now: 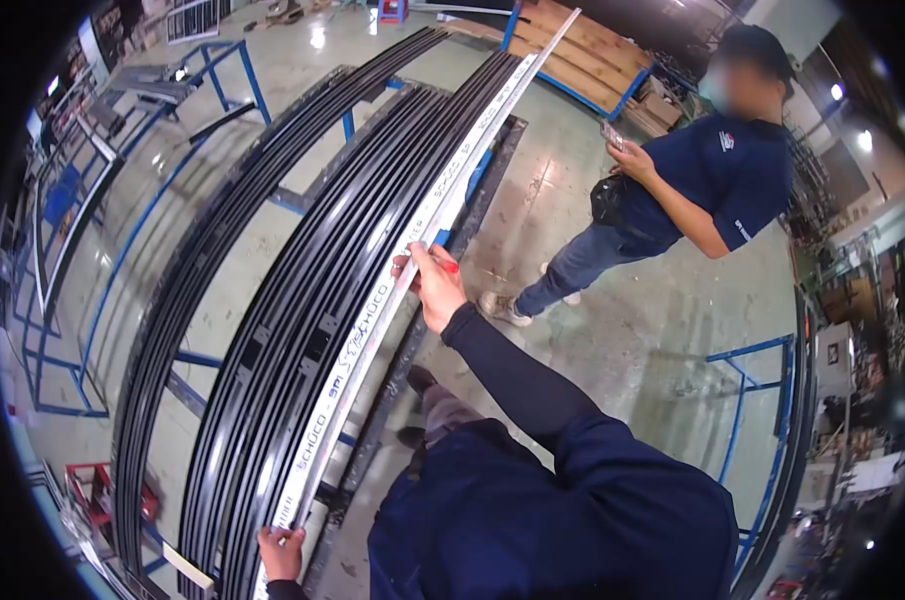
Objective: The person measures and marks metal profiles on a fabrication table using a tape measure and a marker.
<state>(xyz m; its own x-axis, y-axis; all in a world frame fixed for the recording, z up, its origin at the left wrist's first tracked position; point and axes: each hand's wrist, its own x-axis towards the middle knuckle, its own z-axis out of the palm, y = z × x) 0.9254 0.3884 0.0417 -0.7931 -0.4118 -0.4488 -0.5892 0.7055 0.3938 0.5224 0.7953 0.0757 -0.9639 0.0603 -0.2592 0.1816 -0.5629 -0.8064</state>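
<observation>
A long profile [370, 318] wrapped in white printed film lies lengthwise along the right edge of a row of black profiles [302, 255]. My right hand [435, 287] is closed around its middle part, with something small and red at the fingers. Near the bottom of the view, my left hand [281, 552] grips the same white profile at its near part. Handwritten marks show on the film between the two hands.
A co-worker [712, 160] stands to the right, holding a phone-like object. Blue metal frames [242, 85] stand at the left, another [752, 350] at the right. A wooden crate [572, 55] is at the back. Red equipment [97, 490] sits lower left.
</observation>
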